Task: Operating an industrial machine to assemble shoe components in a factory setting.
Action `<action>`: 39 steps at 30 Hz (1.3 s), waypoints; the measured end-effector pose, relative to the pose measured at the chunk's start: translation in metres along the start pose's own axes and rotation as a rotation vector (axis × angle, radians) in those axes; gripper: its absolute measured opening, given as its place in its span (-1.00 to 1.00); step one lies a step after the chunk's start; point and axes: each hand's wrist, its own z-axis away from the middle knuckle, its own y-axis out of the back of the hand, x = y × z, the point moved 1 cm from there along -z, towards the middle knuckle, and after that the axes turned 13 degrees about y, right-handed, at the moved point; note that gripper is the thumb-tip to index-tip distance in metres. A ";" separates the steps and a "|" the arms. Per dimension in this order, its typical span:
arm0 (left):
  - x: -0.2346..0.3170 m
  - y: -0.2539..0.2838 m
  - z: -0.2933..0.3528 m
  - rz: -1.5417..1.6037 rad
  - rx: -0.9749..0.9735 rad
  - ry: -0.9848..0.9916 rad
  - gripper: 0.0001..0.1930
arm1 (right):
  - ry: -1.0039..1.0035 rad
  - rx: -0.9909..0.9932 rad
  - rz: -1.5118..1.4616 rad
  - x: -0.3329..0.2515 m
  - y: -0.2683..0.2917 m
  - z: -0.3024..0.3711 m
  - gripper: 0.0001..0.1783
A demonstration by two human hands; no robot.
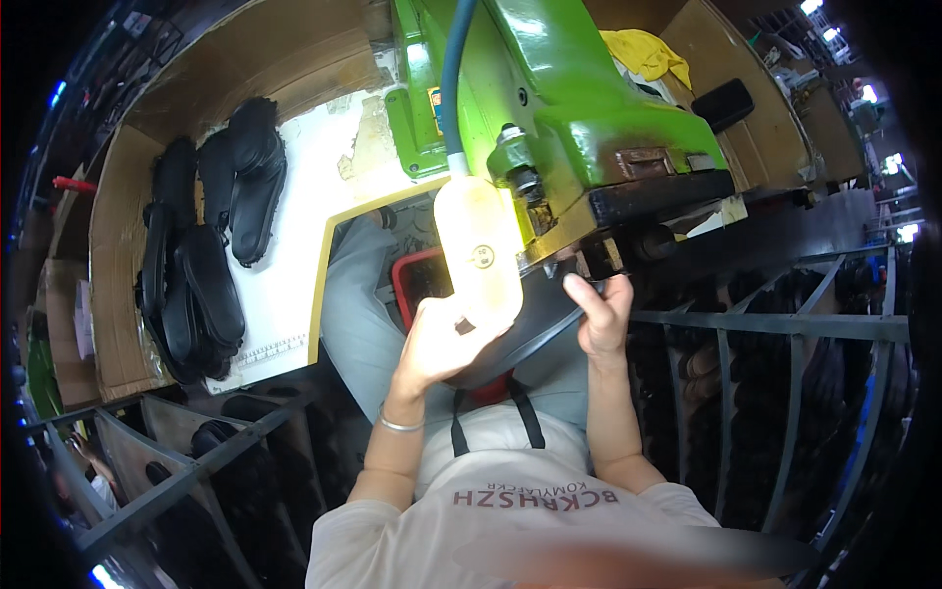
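Metal racks (775,322) full of dark things are seen at 4 and 8 o'clock. At 10 o'clock, a white bench (319,147) with a yellow edge is walled by brown cardboard (255,59), and black soles (260,187) are piled on it in a loose heap. At 1 o'clock, much room is taken up by a big green machine (608,98), and a yellow cloth (648,54) is seen past it. Near the middle, a bright lamp (478,236) is hung on a blue-gray tube (456,79). Just below the lamp, toward 7 o'clock, the left hand (442,339) is seen with its fingers partly hidden, so its grip cannot be made out. Toward 3 o'clock, the right hand (603,319) is lifted to the low end of the machine, its thumb and first finger a little apart; whether anything is held by it cannot be made out. Between the two hands, over the lap, a dark, smooth piece (535,334) is seen under the machine; what it is cannot be told.
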 end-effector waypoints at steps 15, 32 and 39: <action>-0.010 -0.034 -0.016 0.289 0.108 0.005 -0.80 | 0.004 0.036 -0.046 0.014 -0.008 0.021 -0.69; 0.003 -0.046 -0.023 0.282 0.349 -0.135 -0.91 | -0.112 -0.122 0.000 0.016 0.005 0.052 -0.59; -0.037 -0.062 -0.021 0.498 0.381 -0.067 -0.85 | -0.502 -0.270 0.024 0.025 0.046 0.131 -0.48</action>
